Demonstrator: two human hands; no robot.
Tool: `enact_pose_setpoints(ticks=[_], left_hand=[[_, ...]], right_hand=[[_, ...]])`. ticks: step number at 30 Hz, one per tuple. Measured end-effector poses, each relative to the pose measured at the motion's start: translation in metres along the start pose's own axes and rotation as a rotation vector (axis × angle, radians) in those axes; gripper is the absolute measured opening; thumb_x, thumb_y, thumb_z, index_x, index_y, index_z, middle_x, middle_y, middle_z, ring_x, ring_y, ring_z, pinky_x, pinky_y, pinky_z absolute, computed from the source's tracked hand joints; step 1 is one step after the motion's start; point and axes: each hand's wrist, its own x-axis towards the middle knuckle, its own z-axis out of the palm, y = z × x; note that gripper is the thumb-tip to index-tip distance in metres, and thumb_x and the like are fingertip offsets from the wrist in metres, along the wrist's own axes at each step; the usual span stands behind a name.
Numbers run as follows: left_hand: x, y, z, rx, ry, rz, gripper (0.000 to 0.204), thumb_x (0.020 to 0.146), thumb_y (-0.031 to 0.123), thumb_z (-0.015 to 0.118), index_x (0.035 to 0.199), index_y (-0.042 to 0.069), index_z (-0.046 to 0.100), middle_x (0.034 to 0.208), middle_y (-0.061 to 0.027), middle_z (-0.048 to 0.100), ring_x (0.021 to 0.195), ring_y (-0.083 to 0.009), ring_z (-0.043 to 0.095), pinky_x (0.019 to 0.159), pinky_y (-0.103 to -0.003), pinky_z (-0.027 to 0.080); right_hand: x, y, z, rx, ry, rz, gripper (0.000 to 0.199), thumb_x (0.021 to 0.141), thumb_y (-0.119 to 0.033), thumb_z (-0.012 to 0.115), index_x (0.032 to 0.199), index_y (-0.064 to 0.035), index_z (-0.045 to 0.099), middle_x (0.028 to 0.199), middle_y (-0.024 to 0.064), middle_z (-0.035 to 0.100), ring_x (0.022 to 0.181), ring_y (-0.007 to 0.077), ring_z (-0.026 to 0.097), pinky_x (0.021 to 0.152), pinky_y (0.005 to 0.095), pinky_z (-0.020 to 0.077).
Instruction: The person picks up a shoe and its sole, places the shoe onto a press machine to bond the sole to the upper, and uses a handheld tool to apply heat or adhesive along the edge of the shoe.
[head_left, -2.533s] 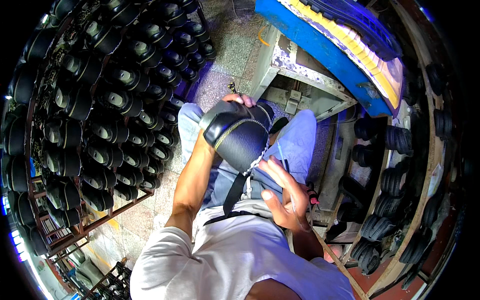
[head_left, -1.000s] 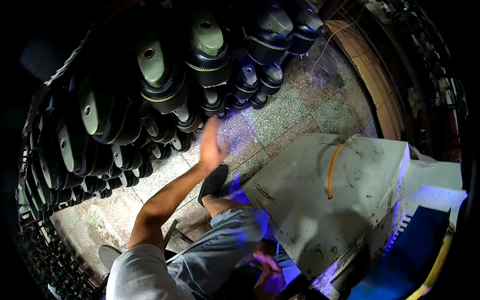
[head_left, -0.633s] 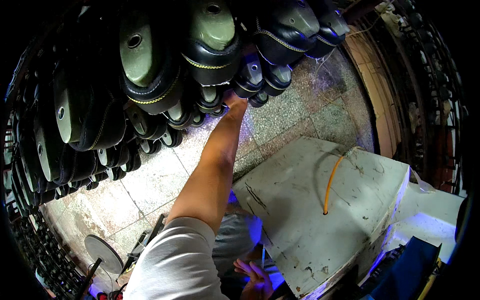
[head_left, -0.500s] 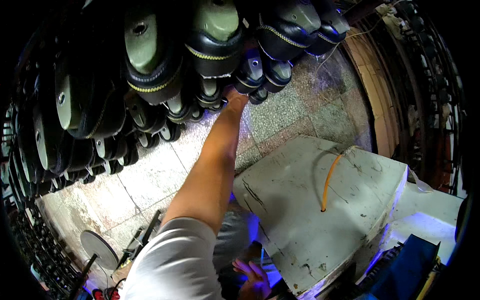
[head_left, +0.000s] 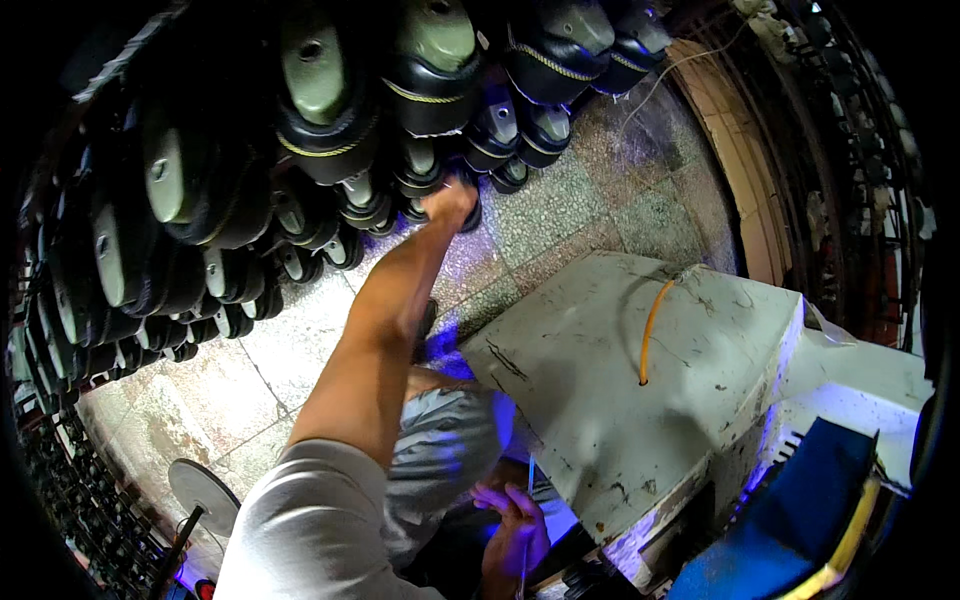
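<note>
Head view, starting at the grasp: the left hand (head_left: 450, 200) sits just above the middle of the frame, at the end of a bare forearm stretched up from the lower left. Its fingers press in among the lowest shoes on the rack (head_left: 250, 190), right against a small dark shoe (head_left: 470, 212) at the bottom of the row. Whether the fingers are closed around that shoe or only touching it cannot be told, since the back of the hand hides them.

The right hand (head_left: 515, 525) is at the lower centre, low beside the knee. Its fingers are loosely curled, and a thin pale strand or strip runs past them (too fine to say if it is pinched or just lying across).

Outward from the left hand, the rack fills the upper left and top of the frame: rows of dark shoes mounted sole-out, many with olive-green soles and yellow stitching. Beneath them lies a speckled stone floor (head_left: 560, 200). To the right of the forearm stands a worn, pale grey machine housing (head_left: 620, 380) with a yellow-orange tube (head_left: 652, 330) running down into its top. A blue part (head_left: 800, 520) shows at the lower right, and a round metal disc on a stem (head_left: 200, 490) at the lower left.
</note>
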Motion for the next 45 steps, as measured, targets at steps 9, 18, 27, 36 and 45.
enact_pose_setpoints(ticks=[9, 18, 27, 36, 45], left_hand=[[-0.250, -0.001, -0.424, -0.613, -0.929, -0.176, 0.031, 0.092, 0.011, 0.075, 0.120, 0.000, 0.073, 0.103, -0.0068, 0.076, 0.089, -0.0147, 0.068, 0.085, -0.033, 0.054], [-0.332, -0.007, -0.668, -0.381, -1.091, 1.336, 0.087, 0.084, 0.029, 0.084, 0.155, 0.003, 0.040, 0.163, -0.0228, 0.036, 0.149, -0.0406, 0.038, 0.116, -0.056, 0.040], [-0.411, 0.160, -0.687, 0.033, -0.230, 2.588, 0.058, 0.087, 0.038, 0.064, 0.139, 0.011, 0.062, 0.138, -0.0087, 0.063, 0.121, -0.0275, 0.062, 0.106, -0.045, 0.046], [-0.435, 0.250, -0.669, -0.328, -0.236, 2.277, 0.111, 0.049, 0.050, 0.098, 0.136, -0.005, 0.054, 0.126, -0.0238, 0.066, 0.113, -0.0423, 0.067, 0.098, -0.048, 0.056], [-0.454, 0.393, -0.636, 0.067, -0.173, 2.323, 0.110, 0.053, 0.060, 0.090, 0.137, -0.002, 0.055, 0.121, -0.0211, 0.066, 0.114, -0.0391, 0.065, 0.100, -0.047, 0.053]], right_hand=[[-0.015, -0.041, 0.026, 0.073, -0.031, 0.017, 0.071, 0.105, -0.040, 0.056, 0.154, 0.0064, 0.035, 0.157, 0.0224, 0.043, 0.145, 0.0332, 0.043, 0.119, 0.0467, 0.0330], [-0.164, -0.070, 0.012, 0.832, -0.149, 0.093, 0.104, 0.086, -0.049, 0.073, 0.159, 0.0077, 0.025, 0.153, 0.0201, 0.048, 0.140, 0.0294, 0.051, 0.120, 0.0421, 0.0354], [-0.255, -0.161, -0.077, 0.628, -0.451, -0.032, 0.098, 0.088, -0.049, 0.070, 0.157, 0.0098, 0.032, 0.152, 0.0192, 0.050, 0.138, 0.0232, 0.050, 0.119, 0.0355, 0.0325], [-0.204, -0.225, -0.231, -0.149, 0.735, -0.697, 0.065, 0.098, -0.033, 0.071, 0.149, 0.0012, 0.049, 0.148, 0.0170, 0.058, 0.136, 0.0221, 0.055, 0.117, 0.0363, 0.0401], [-0.133, -0.205, -0.284, -0.212, 0.557, -0.573, 0.090, 0.073, -0.022, 0.093, 0.150, -0.0013, 0.050, 0.143, 0.0213, 0.060, 0.135, 0.0294, 0.055, 0.117, 0.0411, 0.0405]])
